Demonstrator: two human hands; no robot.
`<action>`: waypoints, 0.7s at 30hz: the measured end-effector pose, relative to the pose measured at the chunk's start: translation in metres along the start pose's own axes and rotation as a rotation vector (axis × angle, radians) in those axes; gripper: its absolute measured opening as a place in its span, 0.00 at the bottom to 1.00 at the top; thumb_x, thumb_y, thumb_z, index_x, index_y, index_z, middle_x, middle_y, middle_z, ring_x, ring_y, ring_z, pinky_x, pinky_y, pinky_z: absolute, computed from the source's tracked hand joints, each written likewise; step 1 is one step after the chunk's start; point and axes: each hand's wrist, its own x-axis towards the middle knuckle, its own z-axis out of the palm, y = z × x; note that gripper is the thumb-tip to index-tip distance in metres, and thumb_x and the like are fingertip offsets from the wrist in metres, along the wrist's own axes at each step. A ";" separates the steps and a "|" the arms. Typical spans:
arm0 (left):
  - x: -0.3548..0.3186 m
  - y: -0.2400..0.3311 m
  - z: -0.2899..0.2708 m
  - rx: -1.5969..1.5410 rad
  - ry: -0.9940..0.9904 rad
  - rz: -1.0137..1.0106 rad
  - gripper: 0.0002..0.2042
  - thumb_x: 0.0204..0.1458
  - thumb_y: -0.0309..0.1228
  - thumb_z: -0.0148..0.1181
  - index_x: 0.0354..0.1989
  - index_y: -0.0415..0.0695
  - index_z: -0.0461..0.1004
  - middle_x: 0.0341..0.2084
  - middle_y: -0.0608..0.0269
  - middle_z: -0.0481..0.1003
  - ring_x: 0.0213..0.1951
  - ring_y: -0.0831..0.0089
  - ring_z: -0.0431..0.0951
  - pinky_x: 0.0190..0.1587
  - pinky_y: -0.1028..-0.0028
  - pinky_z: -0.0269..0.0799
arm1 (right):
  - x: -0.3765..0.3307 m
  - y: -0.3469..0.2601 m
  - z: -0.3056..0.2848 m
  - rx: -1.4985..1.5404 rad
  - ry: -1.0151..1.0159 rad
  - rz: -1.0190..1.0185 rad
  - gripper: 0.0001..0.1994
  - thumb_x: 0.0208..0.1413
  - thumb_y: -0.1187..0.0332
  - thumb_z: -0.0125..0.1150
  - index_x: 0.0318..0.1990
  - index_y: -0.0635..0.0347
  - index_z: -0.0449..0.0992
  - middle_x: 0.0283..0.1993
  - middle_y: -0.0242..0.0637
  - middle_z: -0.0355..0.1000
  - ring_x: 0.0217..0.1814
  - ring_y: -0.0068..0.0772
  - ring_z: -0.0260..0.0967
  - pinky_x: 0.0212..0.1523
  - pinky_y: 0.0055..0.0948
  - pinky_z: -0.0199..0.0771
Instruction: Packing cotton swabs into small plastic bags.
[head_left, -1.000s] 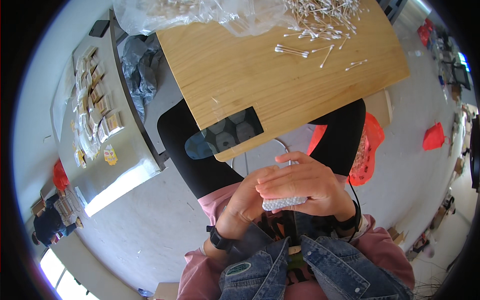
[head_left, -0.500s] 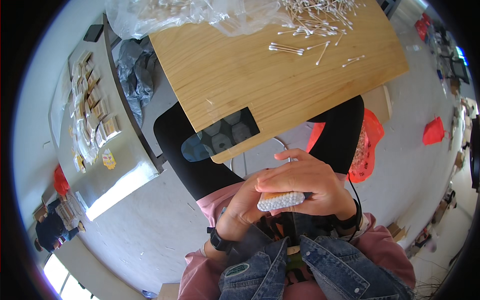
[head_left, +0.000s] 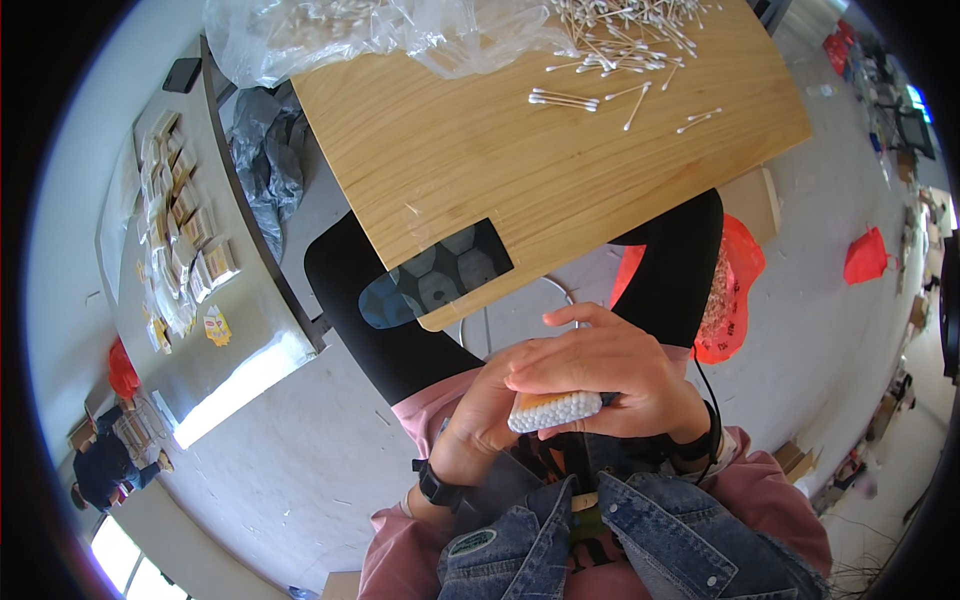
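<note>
A tight bundle of cotton swabs (head_left: 555, 412) is held close in front of my body, its white tips facing me. My right hand (head_left: 630, 368) wraps over the top and right side of the bundle, with the thumb below it. My left hand (head_left: 488, 402) closes on the bundle's left side, and its fingers are partly hidden behind the right hand. Loose cotton swabs (head_left: 625, 40) are heaped at the far edge of the wooden table (head_left: 440, 140), with a few lying apart nearer to me.
A clear plastic bag (head_left: 420, 40) of swabs lies at the table's far left. A dark phone-shaped sheet (head_left: 440, 275) rests across its near corner. Several small packs (head_left: 185, 240) cover a metal table on the left. Red bags (head_left: 735, 290) stand on the floor to the right.
The view has shifted slightly. Both hands still hold the bundle in almost the same place, its tipped face tilted a little.
</note>
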 end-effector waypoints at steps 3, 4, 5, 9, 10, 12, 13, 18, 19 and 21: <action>0.003 0.000 0.002 0.132 0.240 0.114 0.11 0.62 0.32 0.51 0.45 0.36 0.70 0.40 0.58 0.75 0.36 0.71 0.79 0.36 0.75 0.77 | -0.005 0.006 -0.006 -0.047 -0.029 -0.014 0.27 0.39 0.61 0.76 0.49 0.61 0.78 0.51 0.38 0.76 0.58 0.34 0.71 0.61 0.41 0.62; 0.006 0.001 0.002 0.135 0.238 0.115 0.11 0.62 0.32 0.51 0.45 0.36 0.70 0.40 0.58 0.75 0.36 0.71 0.79 0.36 0.75 0.77 | -0.004 0.004 -0.007 -0.048 -0.028 -0.017 0.27 0.39 0.61 0.76 0.49 0.61 0.78 0.51 0.38 0.76 0.58 0.34 0.71 0.61 0.41 0.62; 0.010 0.002 0.001 0.238 0.310 0.336 0.09 0.62 0.31 0.51 0.43 0.37 0.70 0.39 0.60 0.75 0.35 0.73 0.78 0.36 0.76 0.76 | -0.002 0.000 -0.009 -0.025 0.036 0.032 0.31 0.38 0.59 0.76 0.52 0.62 0.76 0.56 0.41 0.73 0.62 0.35 0.67 0.62 0.39 0.62; 0.005 0.019 0.009 0.999 0.417 0.957 0.05 0.62 0.28 0.51 0.39 0.39 0.70 0.38 0.60 0.75 0.35 0.78 0.75 0.35 0.77 0.74 | -0.003 0.005 -0.018 -0.024 0.175 0.168 0.41 0.37 0.55 0.77 0.61 0.58 0.67 0.65 0.38 0.63 0.67 0.35 0.59 0.59 0.35 0.63; 0.008 0.024 0.013 1.058 0.344 1.077 0.03 0.60 0.25 0.55 0.37 0.38 0.71 0.37 0.61 0.74 0.33 0.79 0.72 0.36 0.78 0.71 | -0.004 0.010 -0.016 -0.009 0.274 0.188 0.34 0.43 0.61 0.74 0.59 0.58 0.70 0.63 0.39 0.66 0.58 0.31 0.67 0.50 0.28 0.67; 0.014 0.034 0.016 1.247 0.349 1.168 0.02 0.56 0.22 0.58 0.36 0.38 0.71 0.36 0.59 0.75 0.35 0.75 0.73 0.37 0.77 0.70 | 0.001 0.014 -0.018 0.014 0.302 0.235 0.30 0.46 0.65 0.72 0.58 0.58 0.71 0.62 0.39 0.66 0.53 0.30 0.70 0.45 0.24 0.67; 0.018 0.038 0.018 1.428 0.354 1.254 0.04 0.52 0.19 0.61 0.34 0.38 0.72 0.35 0.57 0.76 0.37 0.71 0.75 0.38 0.75 0.70 | 0.004 0.015 -0.019 0.035 0.326 0.290 0.26 0.48 0.69 0.70 0.57 0.57 0.72 0.61 0.40 0.67 0.47 0.29 0.72 0.41 0.20 0.67; 0.041 0.043 0.035 1.827 0.323 1.427 0.09 0.41 0.16 0.66 0.31 0.39 0.74 0.34 0.56 0.77 0.37 0.62 0.76 0.39 0.70 0.72 | 0.026 0.028 -0.015 0.315 0.431 0.217 0.14 0.57 0.78 0.59 0.51 0.63 0.74 0.56 0.40 0.71 0.43 0.24 0.75 0.38 0.20 0.74; 0.047 0.043 0.035 1.830 0.316 1.428 0.09 0.41 0.16 0.66 0.31 0.39 0.74 0.34 0.56 0.77 0.37 0.62 0.76 0.39 0.70 0.72 | 0.028 0.032 -0.017 0.374 0.433 0.260 0.11 0.58 0.77 0.58 0.48 0.65 0.75 0.53 0.40 0.72 0.42 0.24 0.75 0.38 0.21 0.75; 0.059 0.044 0.033 1.795 0.286 1.415 0.09 0.42 0.16 0.66 0.31 0.38 0.74 0.35 0.56 0.76 0.37 0.61 0.76 0.39 0.69 0.72 | 0.028 0.041 -0.020 0.434 0.438 0.301 0.08 0.59 0.77 0.57 0.45 0.66 0.75 0.51 0.39 0.74 0.42 0.25 0.75 0.38 0.21 0.76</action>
